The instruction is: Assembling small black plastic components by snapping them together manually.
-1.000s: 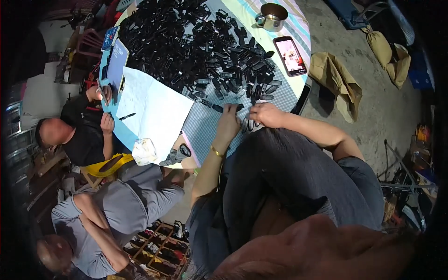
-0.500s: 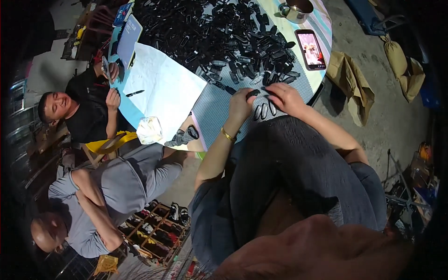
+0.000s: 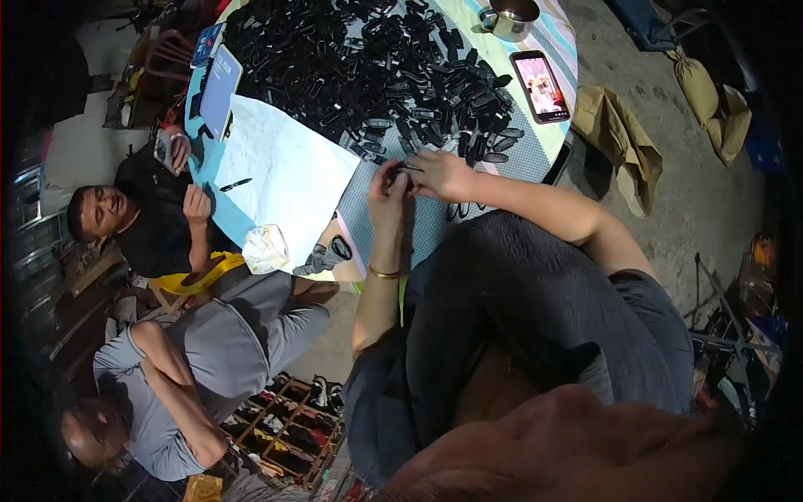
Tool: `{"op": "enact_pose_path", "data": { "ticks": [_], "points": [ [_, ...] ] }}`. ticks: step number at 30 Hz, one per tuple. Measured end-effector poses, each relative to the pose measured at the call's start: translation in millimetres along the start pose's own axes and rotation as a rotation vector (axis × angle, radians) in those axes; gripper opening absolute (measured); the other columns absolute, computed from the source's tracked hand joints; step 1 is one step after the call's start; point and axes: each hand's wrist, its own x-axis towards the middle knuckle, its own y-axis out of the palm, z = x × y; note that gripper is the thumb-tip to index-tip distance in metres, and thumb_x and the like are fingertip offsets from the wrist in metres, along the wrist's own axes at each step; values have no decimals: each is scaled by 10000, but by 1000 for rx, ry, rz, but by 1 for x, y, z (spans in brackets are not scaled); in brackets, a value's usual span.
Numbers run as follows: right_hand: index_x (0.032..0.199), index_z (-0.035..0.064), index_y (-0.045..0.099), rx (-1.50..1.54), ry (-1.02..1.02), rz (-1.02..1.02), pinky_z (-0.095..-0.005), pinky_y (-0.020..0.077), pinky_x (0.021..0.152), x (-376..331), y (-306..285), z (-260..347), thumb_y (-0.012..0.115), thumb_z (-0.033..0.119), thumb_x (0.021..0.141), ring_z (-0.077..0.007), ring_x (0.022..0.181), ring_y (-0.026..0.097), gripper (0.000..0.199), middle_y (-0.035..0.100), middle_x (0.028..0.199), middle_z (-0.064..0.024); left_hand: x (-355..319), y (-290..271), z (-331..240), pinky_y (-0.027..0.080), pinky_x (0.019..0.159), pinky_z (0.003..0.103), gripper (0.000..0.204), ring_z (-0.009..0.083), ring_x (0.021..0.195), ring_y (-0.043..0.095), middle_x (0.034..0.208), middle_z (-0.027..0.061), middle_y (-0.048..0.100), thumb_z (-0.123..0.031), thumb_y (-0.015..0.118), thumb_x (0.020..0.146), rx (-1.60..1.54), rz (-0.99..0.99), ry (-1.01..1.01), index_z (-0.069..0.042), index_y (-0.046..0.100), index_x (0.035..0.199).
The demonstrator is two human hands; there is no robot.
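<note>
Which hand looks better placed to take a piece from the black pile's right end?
Probably the right hand: it is nearer the black pieces at that end; the left hand sits farther left.

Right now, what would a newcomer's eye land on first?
The big heap of small black pieces spread over the far part of the cloth-covered table. Next, the bright white sheet left of the hands, and the lit phone near the table's right edge. Then the left hand and right hand, together at the heap's near edge.

Right hand (image 3: pixel 447 175) against left hand (image 3: pixel 387 189)
</note>
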Motion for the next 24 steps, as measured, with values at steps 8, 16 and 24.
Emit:
{"op": "enact_pose_path", "data": {
  "ticks": [8, 16, 24],
  "points": [
    [909, 95, 593, -148, 83, 165, -308, 432, 694, -5, 26, -20, 554, 209, 709, -200, 852, 505, 233, 531, 866, -31, -9, -40, 16, 520, 718, 320, 328, 176, 766, 573, 846, 77, 518, 2, 467, 881, -209, -107, 14, 31, 409, 1203],
    [822, 28, 632, 188, 157, -254, -350, 471, 726, -13, -34, -48, 581, 76, 725, -264, 814, 574, 119, 604, 835, -100, -12, 0, -7, 492, 707, 298, 188, 157, 721, 544, 836, 68, 523, 45, 478, 857, -176, -107, -91, 22, 510, 1040],
    [847, 1, 617, 195, 450, -162, -340, 477, 695, -62, -78, -63, 613, 55, 746, -295, 785, 592, 115, 612, 830, -137, 0, -4, 13, 545, 737, 343, 244, 214, 809, 596, 853, 65, 505, 22, 493, 861, -201, 82, -139, 30, 488, 1106]
  ]
}}
